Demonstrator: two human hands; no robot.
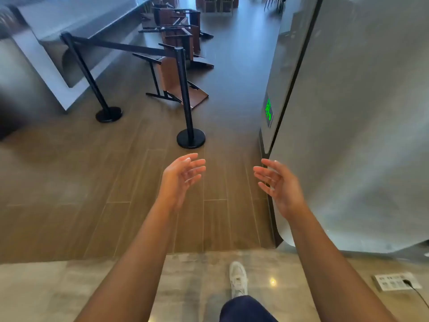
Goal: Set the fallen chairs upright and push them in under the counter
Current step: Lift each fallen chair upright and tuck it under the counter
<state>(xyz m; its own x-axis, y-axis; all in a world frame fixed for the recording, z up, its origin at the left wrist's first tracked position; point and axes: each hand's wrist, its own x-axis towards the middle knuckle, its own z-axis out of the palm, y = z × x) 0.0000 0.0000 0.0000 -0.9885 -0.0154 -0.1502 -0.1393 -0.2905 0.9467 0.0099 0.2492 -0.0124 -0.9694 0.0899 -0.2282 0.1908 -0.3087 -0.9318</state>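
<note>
While we stand with one white shoe (238, 280) on the pale grey stone floor (69, 287), we hold both our bare hands up in front of us, and they carry nothing. Our left hand (180, 175) and our right hand (278, 182) are well apart, the palms turned toward each other, the fingers spread and only a little bent, and neither one touches any thing. Ahead of us lies the brown wood-plank floor (92, 182), and on it, far from our hands, are the fallen chairs. The nearest brown wooden chair with thin black metal legs (169, 75) lies tipped over, its legs pointing left toward the long grey counter (76, 22), its flat back part resting on the planks. Behind it more dark brown chairs (183, 31) lie overturned in a row beside the same counter; how many exactly we cannot tell, because they overlap. Between us and the nearest chair stand two black posts with round bases, joined by a black belt (120, 45): the near post (185, 96) stands just in front of that chair and the far post (86, 73) stands close to the corner of the counter. On our right rises a smooth grey wall (359, 112) with a small green lit sign (268, 110) low on its edge. Near our right forearm a white socket plate (394, 281) is set in the stone floor, with a black cable (415, 291) plugged into it.
</note>
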